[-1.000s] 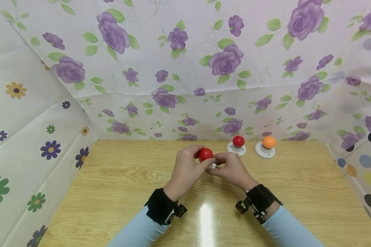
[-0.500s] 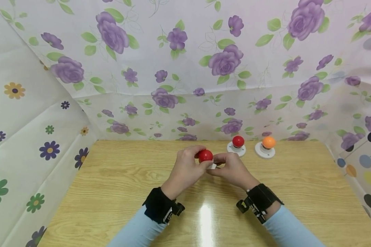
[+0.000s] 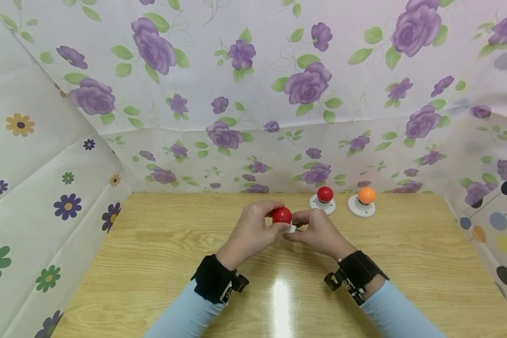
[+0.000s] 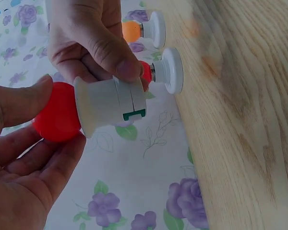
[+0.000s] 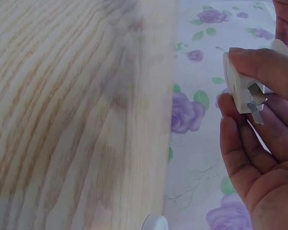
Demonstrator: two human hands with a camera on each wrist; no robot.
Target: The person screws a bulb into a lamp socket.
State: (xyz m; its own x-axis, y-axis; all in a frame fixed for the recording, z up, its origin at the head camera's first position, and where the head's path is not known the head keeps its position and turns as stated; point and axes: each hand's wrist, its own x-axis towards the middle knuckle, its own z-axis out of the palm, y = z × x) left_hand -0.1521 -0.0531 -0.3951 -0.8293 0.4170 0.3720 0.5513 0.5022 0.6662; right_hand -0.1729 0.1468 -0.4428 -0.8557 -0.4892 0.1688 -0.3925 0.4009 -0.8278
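My left hand (image 3: 251,230) holds a round red light bulb (image 4: 57,115) between thumb and fingers. The bulb sits in a white lamp holder (image 4: 103,106), which has a flared rim around the bulb and a small green piece near its other end. My right hand (image 3: 319,234) pinches the holder's far end between thumb and fingers. Two bent metal plug prongs (image 5: 256,103) stick out of the holder in the right wrist view. Both hands meet over the middle of the wooden table (image 3: 165,244), and the bulb and holder are partly covered by fingers in the head view.
Near the table's back edge stands a red bulb (image 3: 325,194) on a round white base. An orange bulb (image 3: 367,195) on a similar base is to its right. Flowered cloth (image 3: 186,94) hangs behind the table and at its sides.
The red bulb and both hands have shifted very slightly towards the body. My left wrist has moved a little to the left, while both hands keep their grip.
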